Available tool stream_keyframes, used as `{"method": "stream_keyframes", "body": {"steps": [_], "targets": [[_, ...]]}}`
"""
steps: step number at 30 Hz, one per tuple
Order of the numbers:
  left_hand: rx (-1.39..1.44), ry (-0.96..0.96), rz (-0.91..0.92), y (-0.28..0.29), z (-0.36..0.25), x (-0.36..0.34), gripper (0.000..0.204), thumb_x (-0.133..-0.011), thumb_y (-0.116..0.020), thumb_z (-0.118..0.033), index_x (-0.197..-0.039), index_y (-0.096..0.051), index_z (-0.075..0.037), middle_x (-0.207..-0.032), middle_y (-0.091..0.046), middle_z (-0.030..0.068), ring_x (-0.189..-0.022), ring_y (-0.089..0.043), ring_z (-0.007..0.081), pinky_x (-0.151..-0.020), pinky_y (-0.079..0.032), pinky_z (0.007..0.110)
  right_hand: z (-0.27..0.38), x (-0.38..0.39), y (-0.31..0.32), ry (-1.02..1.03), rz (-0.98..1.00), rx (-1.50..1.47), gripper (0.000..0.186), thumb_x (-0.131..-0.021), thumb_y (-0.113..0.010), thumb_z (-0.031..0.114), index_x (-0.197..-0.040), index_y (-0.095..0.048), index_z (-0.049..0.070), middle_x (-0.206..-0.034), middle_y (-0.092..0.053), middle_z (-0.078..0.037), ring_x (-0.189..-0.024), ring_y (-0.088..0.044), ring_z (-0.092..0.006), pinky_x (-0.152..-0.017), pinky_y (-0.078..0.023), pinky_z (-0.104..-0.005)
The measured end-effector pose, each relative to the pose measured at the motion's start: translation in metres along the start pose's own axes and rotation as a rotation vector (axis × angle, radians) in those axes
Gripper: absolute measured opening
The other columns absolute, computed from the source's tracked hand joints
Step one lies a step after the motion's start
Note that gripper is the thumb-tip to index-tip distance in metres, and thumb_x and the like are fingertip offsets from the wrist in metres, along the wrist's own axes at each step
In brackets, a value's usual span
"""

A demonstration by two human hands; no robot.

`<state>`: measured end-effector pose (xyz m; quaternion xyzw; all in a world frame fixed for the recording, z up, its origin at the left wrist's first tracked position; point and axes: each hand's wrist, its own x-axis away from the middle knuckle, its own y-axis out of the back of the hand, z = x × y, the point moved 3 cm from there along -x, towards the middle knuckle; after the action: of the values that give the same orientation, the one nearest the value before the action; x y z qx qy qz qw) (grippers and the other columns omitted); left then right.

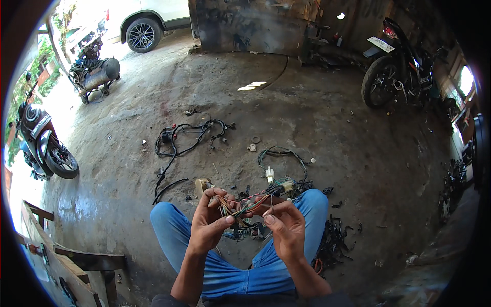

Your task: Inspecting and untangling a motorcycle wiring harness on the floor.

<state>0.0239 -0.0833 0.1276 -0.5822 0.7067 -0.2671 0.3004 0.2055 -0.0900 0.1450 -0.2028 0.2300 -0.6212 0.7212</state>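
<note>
A bundle of multicoloured wires (240,209) is stretched between my hands, above my jeans-clad legs. My left hand (212,220) is closed on the bundle's left part, with its thumb across the strands. My right hand (284,227) pinches wires at the right, thumb and forefinger near their ends. Just beyond my fingers are a pale connector block (285,188) on dark sleeved wire and a tan plastic piece (202,184). A white connector (270,175) hangs off a loop of wiring (276,152) on the concrete floor.
A black harness (174,152) and dark scraps (335,240) lie around me. A scooter (43,140) and compressor (105,71) stand left, a motorcycle (388,82) at back right. A car (153,15) is beyond, beside a dark wall (245,25). A wooden frame (92,261) is at lower left.
</note>
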Motion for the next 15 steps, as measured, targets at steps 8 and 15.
{"method": "stream_keyframes", "body": {"steps": [8,15], "targets": [[-0.041,0.027,-0.009,0.001,0.003,-0.001,0.062,-0.082,-0.071,0.009,-0.134,-0.042,-0.007,-0.117,-0.053,0.0103,-0.11,-0.059,0.0213,-0.093,-0.056,0.043,0.004,0.003,0.0,-0.01,0.012,-0.009,0.01,-0.094,-0.066,-0.002,-0.103,-0.063,-0.001,-0.123,-0.066,-0.018,-0.113,-0.065,-0.0203,-0.099,-0.049,-0.0333],[-0.099,0.038,-0.032,0.003,0.011,-0.002,0.058,-0.084,-0.071,0.006,-0.133,-0.044,-0.008,-0.118,-0.054,0.0068,-0.109,-0.058,0.017,-0.088,-0.053,0.032,0.026,0.002,-0.014,0.373,0.06,0.764,0.013,-0.085,-0.076,0.004,-0.096,-0.07,0.002,-0.108,-0.068,-0.013,-0.107,-0.065,-0.0235,-0.09,-0.052,-0.0347]]}}
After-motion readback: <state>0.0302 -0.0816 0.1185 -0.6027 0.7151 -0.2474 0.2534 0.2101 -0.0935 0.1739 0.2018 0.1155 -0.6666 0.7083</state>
